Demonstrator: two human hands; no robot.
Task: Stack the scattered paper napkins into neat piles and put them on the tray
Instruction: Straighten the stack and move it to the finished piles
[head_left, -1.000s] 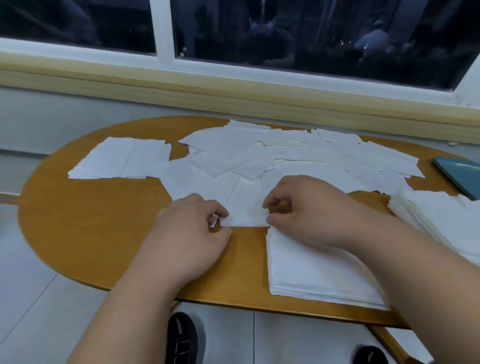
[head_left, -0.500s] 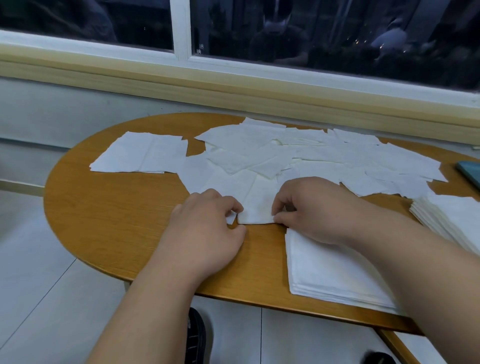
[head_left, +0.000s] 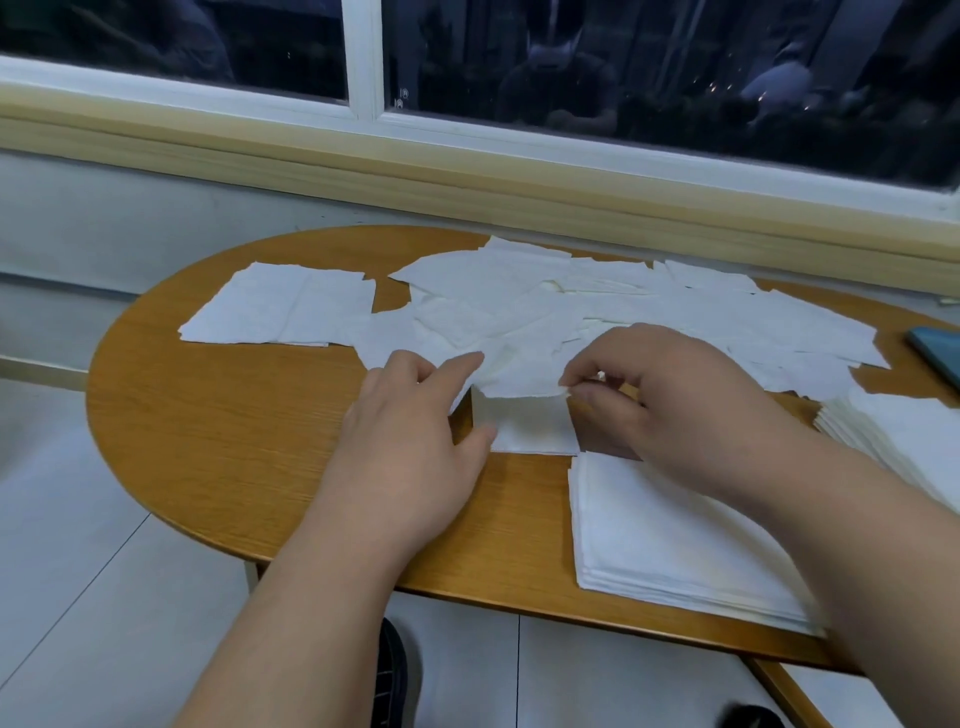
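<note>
We're mid-gather: right hand (head_left: 675, 410) pinches a loose napkin (head_left: 519, 371) just behind the near pile (head_left: 654, 545), left hand (head_left: 410, 441) straight-fingered against its edge. Next, probably, we lay it squarely on that pile

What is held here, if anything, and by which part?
One napkin: right hand pinches its near right corner; left hand touches its left edge, grip unclear.

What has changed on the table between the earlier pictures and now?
The right hand pinches the near edge of one napkin and has lifted it off the table; earlier it lay flat between both hands. The left hand has opened its fingers and touches the napkin's left edge. The scattered napkins, the near stack and the tray stayed in place.
</note>
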